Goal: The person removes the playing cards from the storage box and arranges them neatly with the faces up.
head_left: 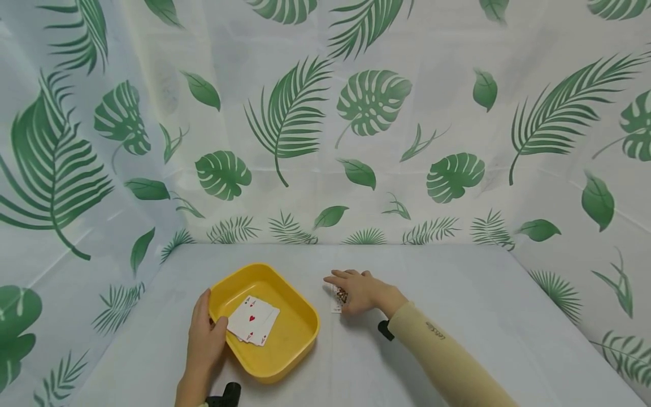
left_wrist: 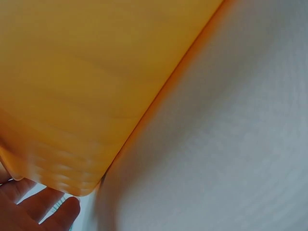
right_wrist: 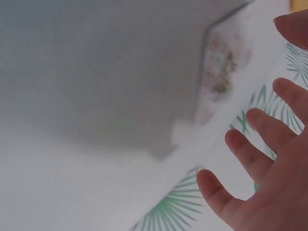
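Observation:
My left hand (head_left: 203, 342) grips the left corner of a yellow square tub (head_left: 292, 345), thumb over the rim and fingers along the outer wall. In the left wrist view, the tub's outer wall (left_wrist: 96, 72) fills the upper left, with the fingertips (left_wrist: 62, 211) at its corner. A small stack of playing cards (head_left: 252, 319) lies inside, an ace of hearts face up on top. Right of the tub, my right hand (head_left: 363, 294) hovers with spread fingers over a patterned playing card (head_left: 335, 304), partly hidden beneath it. The right wrist view shows this card (right_wrist: 221, 72) blurred beyond the fingertips.
A pale cloth covers the table (head_left: 458, 316). White sheeting with green leaf prints (head_left: 386, 186) stands behind and on both sides. Black wrist straps show at the left wrist (head_left: 226, 395) and the right wrist (head_left: 386, 329).

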{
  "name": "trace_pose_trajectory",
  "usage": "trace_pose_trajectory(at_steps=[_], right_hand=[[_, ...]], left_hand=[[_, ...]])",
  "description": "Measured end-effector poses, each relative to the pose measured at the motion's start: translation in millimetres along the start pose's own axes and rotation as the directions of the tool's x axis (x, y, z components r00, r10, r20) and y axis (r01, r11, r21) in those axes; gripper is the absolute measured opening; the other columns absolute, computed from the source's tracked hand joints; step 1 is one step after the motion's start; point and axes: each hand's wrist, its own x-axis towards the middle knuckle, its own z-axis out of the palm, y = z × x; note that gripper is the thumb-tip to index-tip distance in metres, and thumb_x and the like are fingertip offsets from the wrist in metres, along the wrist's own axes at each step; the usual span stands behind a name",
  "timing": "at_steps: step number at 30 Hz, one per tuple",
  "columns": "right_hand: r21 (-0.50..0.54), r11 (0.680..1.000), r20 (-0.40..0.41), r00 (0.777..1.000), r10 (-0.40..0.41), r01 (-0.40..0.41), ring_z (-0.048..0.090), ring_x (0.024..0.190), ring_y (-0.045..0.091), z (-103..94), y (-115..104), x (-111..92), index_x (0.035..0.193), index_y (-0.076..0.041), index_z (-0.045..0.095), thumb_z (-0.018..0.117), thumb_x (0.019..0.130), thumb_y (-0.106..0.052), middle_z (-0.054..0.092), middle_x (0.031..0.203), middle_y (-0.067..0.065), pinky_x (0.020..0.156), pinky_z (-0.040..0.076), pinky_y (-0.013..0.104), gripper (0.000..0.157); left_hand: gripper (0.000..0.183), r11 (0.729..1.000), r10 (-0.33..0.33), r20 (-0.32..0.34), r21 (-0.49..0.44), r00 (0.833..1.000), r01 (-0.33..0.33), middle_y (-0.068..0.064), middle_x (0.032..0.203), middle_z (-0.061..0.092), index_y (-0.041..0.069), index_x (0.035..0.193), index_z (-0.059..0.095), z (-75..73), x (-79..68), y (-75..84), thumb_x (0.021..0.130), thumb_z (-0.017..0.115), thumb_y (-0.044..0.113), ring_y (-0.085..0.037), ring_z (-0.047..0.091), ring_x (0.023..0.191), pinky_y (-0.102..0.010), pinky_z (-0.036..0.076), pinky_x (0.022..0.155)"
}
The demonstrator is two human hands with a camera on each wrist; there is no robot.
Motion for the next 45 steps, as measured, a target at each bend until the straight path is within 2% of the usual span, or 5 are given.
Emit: trace_pose_trajectory(at_steps=[13, 20, 27, 36, 45], right_hand=[[-0.056, 0.997, -0.143, 0.988, -0.058, 0.05, 0.032, 0.145, 0.033, -31.5, -13, 3, 0.157, -0.022, 0.04, 0.063, 0.092, -0.034, 0.03, 0.163, 0.009, 0.109, 0.027, 0.065, 0.07], [-0.096, 0.991, -0.256, 0.959, -0.118, 0.096, 0.036, 0.144, 0.032, -40.1, -31, 11, 0.156, -0.023, 0.042, 0.062, 0.095, -0.039, 0.034, 0.161, 0.008, 0.11, 0.029, 0.062, 0.066], [-0.132, 0.983, -0.324, 0.932, -0.161, 0.124, 0.036, 0.143, 0.034, -48.2, -52, 18, 0.155, -0.024, 0.043, 0.063, 0.095, -0.043, 0.034, 0.162, 0.006, 0.109, 0.031, 0.063, 0.067], [-0.16, 0.972, -0.357, 0.908, -0.219, 0.171, 0.036, 0.143, 0.031, -59.2, -83, 27, 0.155, -0.024, 0.042, 0.061, 0.095, -0.048, 0.032, 0.163, 0.005, 0.108, 0.032, 0.059, 0.068], [-0.169, 0.965, -0.313, 0.918, -0.244, 0.199, 0.032, 0.146, 0.025, -65.6, -126, 40, 0.156, -0.028, 0.04, 0.061, 0.094, -0.051, 0.029, 0.164, 0.0, 0.113, 0.029, 0.058, 0.069]], left_hand=[[0.078, 1.0, 0.002, 0.003, -0.003, 1.0, -0.002, -0.022, 0.164, 0.018, 0.0, 0.16, 0.015, -1.2, 1.1, -1.8, 0.09, 0.049, 0.003, -0.04, 0.024, 0.147, -0.056, 0.022, 0.118], [0.077, 1.0, -0.003, 0.005, -0.008, 1.0, 0.003, -0.022, 0.164, 0.018, 0.0, 0.16, 0.016, -1.3, 0.9, -2.1, 0.09, 0.049, 0.003, -0.04, 0.023, 0.147, -0.056, 0.022, 0.118], [0.078, 1.0, -0.002, 0.009, -0.012, 1.0, 0.002, -0.022, 0.164, 0.018, 0.0, 0.16, 0.016, -0.6, 1.1, -2.0, 0.09, 0.049, 0.003, -0.039, 0.022, 0.148, -0.055, 0.021, 0.119], [0.077, 1.0, 0.003, 0.007, -0.014, 1.0, -0.003, -0.023, 0.164, 0.018, -0.001, 0.16, 0.016, -1.9, -0.7, 0.1, 0.09, 0.049, 0.002, -0.04, 0.023, 0.147, -0.056, 0.022, 0.118], [0.077, 1.0, -0.001, 0.013, -0.006, 1.0, 0.001, -0.022, 0.164, 0.017, 0.0, 0.16, 0.016, -0.8, 0.8, -0.8, 0.091, 0.049, 0.004, -0.039, 0.024, 0.147, -0.055, 0.022, 0.118]])
